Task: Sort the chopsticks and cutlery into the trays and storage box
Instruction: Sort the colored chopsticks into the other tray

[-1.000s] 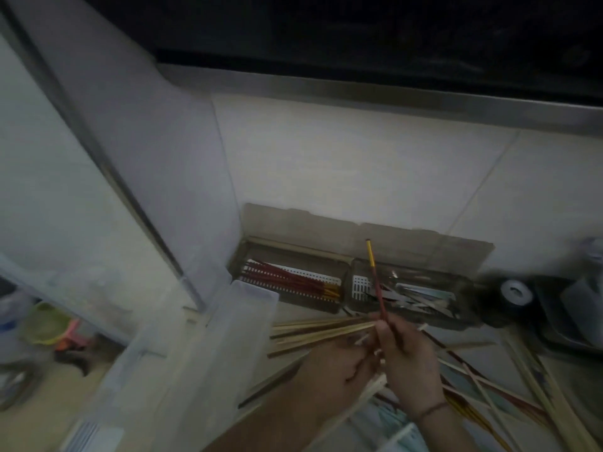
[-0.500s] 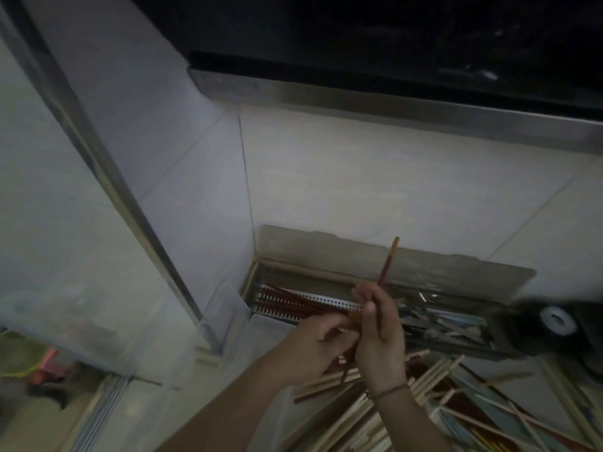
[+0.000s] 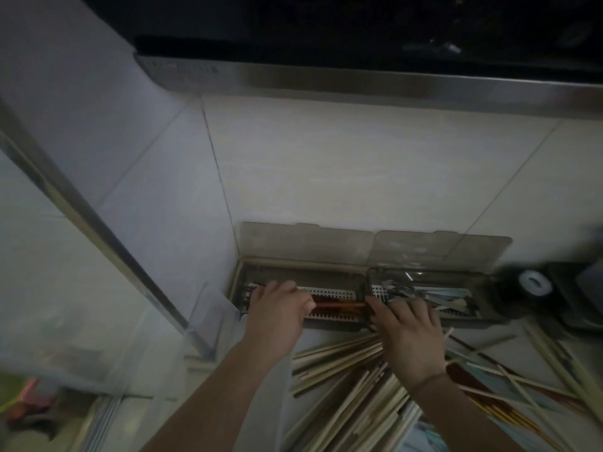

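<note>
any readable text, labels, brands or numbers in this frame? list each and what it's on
None can be read.
Steel strip of the hood: faint marks that may be print, too blurred to read.
Tape roll: no print visible.
Left tray, right tray, loose chopsticks: no print visible.

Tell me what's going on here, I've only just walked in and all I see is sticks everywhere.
A person is sorting chopsticks at a counter. Both hands are down at the left grey lidded tray against the tiled wall: the left hand lies over the red chopsticks in it, the right hand at their other end. The right grey tray holds metal cutlery. A heap of pale wooden chopsticks is still unsorted.
</note>
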### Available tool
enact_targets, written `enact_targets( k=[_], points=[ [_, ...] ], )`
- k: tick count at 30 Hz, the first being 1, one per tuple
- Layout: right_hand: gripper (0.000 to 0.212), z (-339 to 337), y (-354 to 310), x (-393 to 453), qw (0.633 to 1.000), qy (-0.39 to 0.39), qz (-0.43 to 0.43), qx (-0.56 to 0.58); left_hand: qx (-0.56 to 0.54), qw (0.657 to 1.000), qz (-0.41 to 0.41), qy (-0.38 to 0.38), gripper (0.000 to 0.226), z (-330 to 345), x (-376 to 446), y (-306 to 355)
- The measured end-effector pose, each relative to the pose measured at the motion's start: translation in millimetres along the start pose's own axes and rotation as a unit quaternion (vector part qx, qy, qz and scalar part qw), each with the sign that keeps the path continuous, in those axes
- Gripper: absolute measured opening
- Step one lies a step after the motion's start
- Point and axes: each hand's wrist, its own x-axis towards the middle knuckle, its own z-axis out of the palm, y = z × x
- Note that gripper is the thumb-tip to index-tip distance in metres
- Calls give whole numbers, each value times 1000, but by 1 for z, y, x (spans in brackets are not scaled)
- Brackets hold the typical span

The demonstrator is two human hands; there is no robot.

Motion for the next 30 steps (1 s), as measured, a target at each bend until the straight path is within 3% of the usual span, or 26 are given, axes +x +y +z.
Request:
enact_targets(
  k=[3,5,9,12,15,19,21,24,27,30],
  points=[
    [30,1,1,7,999,-19,43,19,10,998,-30,62,24,11,3,-13],
    [32,4,2,10,996,-33,68,54,-22,990,-68,124,37,14,3,-24],
    [52,8,-1,19,990,-58,60,114,35,993,-45,101,29,14,3,-28],
    [49,13,2,30,994,-74,35,69,20,992,-20,121,10,14,6,-26],
    [47,21,9,35,994,-80,3,73,-7,991,-21,136,7,17,8,-29],
    [39,27,10,35,991,-114,40,58,-57,977,-132,157,45,21,3,-23],
    [40,30,1,40,989,-121,55,62,-86,977,-122,150,44,25,-8,-15],
    [39,39,-16,46,986,-150,33,71,-54,991,-45,115,36,42,-30,-3],
    [41,47,-25,43,977,-182,43,99,-7,994,-63,92,40,50,-35,-2],
    [39,35,-19,13,970,-104,146,167,8,997,-71,26,60,48,-30,-7]
  ],
)
